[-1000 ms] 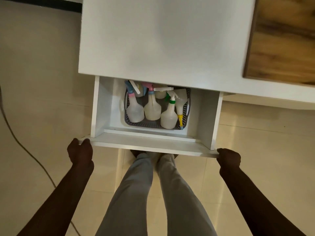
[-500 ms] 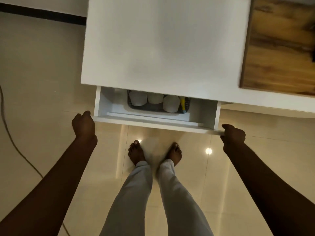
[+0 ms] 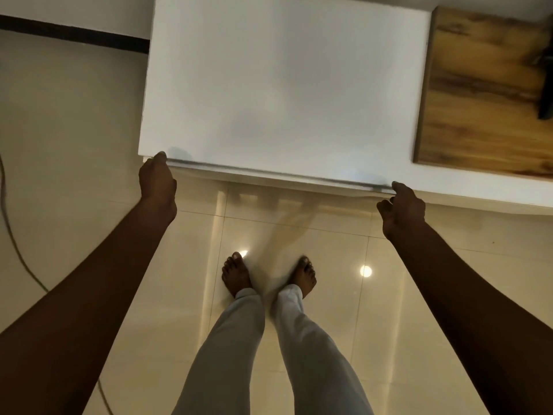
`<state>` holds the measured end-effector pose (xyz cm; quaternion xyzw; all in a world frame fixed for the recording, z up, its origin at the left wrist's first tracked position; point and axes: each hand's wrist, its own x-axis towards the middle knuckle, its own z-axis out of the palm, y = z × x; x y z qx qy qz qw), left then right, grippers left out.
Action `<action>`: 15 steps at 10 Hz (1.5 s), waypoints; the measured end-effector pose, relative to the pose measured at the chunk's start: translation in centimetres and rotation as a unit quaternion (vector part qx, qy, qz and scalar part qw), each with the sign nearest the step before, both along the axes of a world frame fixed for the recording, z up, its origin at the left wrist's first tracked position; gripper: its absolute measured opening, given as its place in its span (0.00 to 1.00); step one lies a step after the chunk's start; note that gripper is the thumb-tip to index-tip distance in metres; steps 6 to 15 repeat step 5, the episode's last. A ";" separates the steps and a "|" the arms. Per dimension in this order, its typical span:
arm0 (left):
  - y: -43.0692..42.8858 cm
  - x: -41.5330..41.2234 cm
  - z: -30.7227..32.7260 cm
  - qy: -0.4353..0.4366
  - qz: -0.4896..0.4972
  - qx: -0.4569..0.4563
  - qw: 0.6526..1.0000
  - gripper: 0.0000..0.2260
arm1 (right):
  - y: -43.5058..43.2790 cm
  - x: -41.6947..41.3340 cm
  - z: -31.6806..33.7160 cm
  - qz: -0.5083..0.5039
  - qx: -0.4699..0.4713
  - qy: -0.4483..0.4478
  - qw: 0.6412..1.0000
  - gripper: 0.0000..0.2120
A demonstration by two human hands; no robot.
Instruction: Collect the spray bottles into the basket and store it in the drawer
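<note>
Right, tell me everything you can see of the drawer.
The drawer is pushed in, so only its thin white front edge shows, under the white cabinet top. It looks like painted board, level and slightly blurred. Nothing inside is visible. The left hand rests at its left corner and the right hand at its right corner.

Dim, warm indoor light. Two ceiling-lamp reflections [image 3: 365,271] glare on the glossy floor [image 3: 74,121]; the drawer front edge [image 3: 269,172] shows motion blur; wide-angle distortion bends the frame edges.
</note>
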<state>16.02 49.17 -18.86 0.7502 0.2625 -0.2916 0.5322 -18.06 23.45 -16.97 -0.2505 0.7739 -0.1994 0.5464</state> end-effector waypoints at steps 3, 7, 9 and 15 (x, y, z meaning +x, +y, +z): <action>-0.4 -6.5 5.4 -0.007 -0.141 0.044 0.989 0.21 | 2.6 -0.9 5.8 0.163 -0.023 -0.006 0.986 0.14; -0.8 -12.4 13.5 -0.107 -0.301 0.036 0.947 0.24 | 7.7 -0.6 12.8 0.405 -0.128 0.031 0.905 0.24; -0.8 -12.4 13.5 -0.107 -0.301 0.036 0.947 0.24 | 7.7 -0.6 12.8 0.405 -0.128 0.031 0.905 0.24; -0.8 -12.4 13.5 -0.107 -0.301 0.036 0.947 0.24 | 7.7 -0.6 12.8 0.405 -0.128 0.031 0.905 0.24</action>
